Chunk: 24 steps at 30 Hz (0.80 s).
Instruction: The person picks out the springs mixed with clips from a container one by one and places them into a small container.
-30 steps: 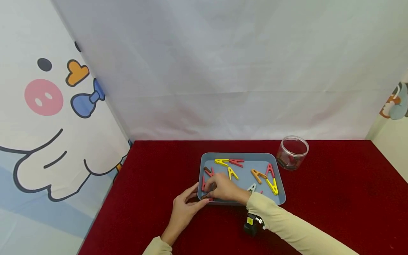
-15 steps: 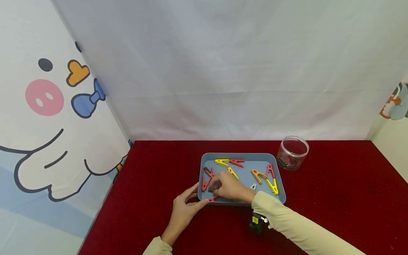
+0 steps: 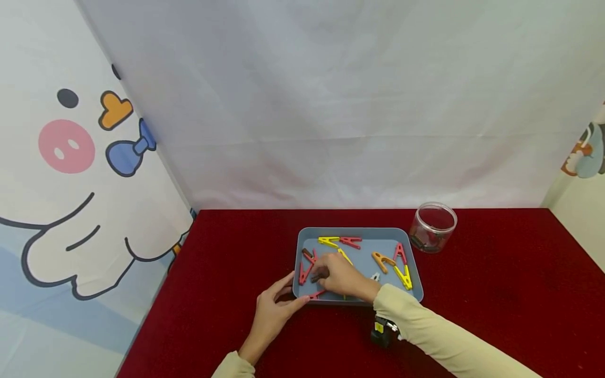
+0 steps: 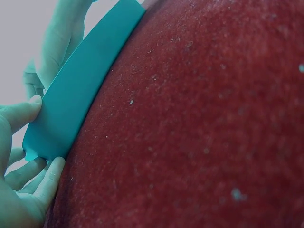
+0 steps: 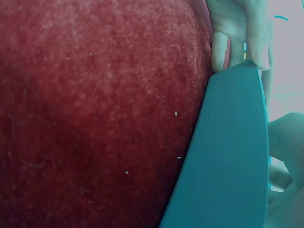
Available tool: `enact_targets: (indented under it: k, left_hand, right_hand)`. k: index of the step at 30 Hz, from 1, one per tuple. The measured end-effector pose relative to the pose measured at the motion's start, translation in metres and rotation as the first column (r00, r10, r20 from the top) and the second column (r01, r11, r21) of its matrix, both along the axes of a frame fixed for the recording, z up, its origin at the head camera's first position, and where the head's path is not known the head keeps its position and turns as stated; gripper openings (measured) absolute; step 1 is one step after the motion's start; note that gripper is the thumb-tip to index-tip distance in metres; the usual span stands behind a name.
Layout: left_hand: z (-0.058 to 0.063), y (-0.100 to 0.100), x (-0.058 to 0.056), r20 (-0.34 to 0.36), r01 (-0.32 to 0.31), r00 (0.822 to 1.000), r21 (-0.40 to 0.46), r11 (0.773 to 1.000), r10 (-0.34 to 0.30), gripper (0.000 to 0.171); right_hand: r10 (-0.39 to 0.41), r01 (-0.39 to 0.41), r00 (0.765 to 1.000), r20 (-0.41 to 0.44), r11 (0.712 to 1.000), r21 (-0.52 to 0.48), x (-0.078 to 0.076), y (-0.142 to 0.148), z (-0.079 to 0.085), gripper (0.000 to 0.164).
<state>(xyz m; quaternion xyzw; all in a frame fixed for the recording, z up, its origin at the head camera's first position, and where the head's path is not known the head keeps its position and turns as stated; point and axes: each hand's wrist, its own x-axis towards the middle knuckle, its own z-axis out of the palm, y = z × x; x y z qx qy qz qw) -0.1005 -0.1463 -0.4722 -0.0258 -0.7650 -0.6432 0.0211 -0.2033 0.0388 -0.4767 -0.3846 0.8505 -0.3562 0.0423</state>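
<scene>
My left hand (image 3: 272,311) grips the near left corner of the blue-grey tray (image 3: 361,263); the left wrist view has its thumb at the rim and its fingers (image 4: 50,180) round the corner. Over the tray's left part my right hand (image 3: 341,274) pinches a small dark brown ribbed piece (image 3: 320,274), partly hidden by the fingers. Red clips (image 3: 302,278) lie just left of it, with another brown piece (image 3: 307,253) at one of them. In the right wrist view the tray wall (image 5: 223,142) covers part of the right hand (image 5: 289,142).
Yellow clips (image 3: 328,241), an orange clip (image 3: 379,259) and a white clip (image 3: 375,276) lie in the tray. Beyond its far right corner stands a clear jar (image 3: 427,234) with dark pieces at the bottom. Red cloth (image 3: 496,304) covers the table; a white curtain (image 3: 368,115) hangs behind.
My right hand has moved a little to the right with the brown piece, which has left the tray's near left corner and shifted right and away from me. My left hand has stayed put.
</scene>
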Motion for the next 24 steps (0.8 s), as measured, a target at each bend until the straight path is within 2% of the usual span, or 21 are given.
enact_targets:
  k: [6, 12, 21, 22, 24]
  left_hand:
    - [0.0, 0.0, 0.0, 0.007, -0.003, 1.0, 0.001, 1.0, 0.003, 0.064]
    - [0.0, 0.001, 0.0, 0.002, 0.0, 1.0, 0.007, 1.0, 0.0, 0.063]
    - [-0.001, 0.0, 0.0, -0.012, -0.005, 1.0, 0.005, 1.0, 0.005, 0.062]
    - [-0.002, 0.0, -0.001, 0.001, -0.007, 1.0, 0.006, 1.0, 0.007, 0.062]
    - [-0.013, -0.002, -0.004, 0.0, -0.012, 1.0, -0.001, 1.0, 0.012, 0.064]
  right_hand:
    - [-0.02, 0.02, 1.0, 0.001, 1.0, 0.007, 0.0, -0.001, 0.001, 0.016]
    - [-0.062, 0.061, 0.998, -0.015, 0.998, -0.018, 0.002, 0.001, 0.002, 0.021]
    - [-0.036, 0.037, 0.999, -0.036, 0.999, 0.015, 0.004, 0.001, 0.005, 0.02]
    - [-0.037, 0.038, 0.998, -0.042, 0.999, 0.02, 0.004, 0.001, 0.005, 0.019]
    - [-0.034, 0.036, 0.998, -0.054, 0.999, 0.033, 0.004, 0.0, 0.005, 0.018]
